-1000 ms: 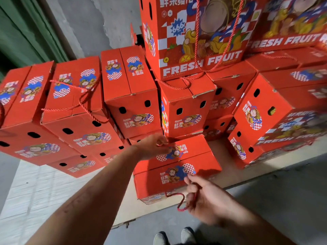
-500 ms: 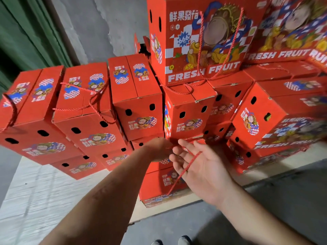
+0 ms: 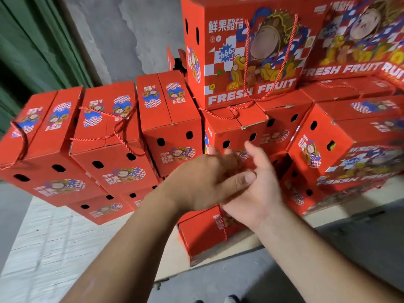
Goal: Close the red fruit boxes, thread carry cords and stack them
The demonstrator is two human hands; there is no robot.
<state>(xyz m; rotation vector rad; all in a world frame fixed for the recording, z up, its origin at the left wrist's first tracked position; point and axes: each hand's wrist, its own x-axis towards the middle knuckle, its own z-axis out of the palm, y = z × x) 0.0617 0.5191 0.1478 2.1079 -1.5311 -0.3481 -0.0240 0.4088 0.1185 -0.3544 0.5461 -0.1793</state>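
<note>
Filling the view, closed red boxes (image 3: 175,125) lie stacked on a pale board (image 3: 170,256), several wearing red cords. One low box (image 3: 203,235) sits below the hands, its cord (image 3: 223,224) hanging beside the right wrist. Left hand (image 3: 205,184) overlaps the right hand (image 3: 255,189); motion blur hides whether either grips anything.

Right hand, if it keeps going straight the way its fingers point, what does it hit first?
Probably the holed front of the red box right behind the right hand, though depth is unclear and the left hand overlaps it.
</note>
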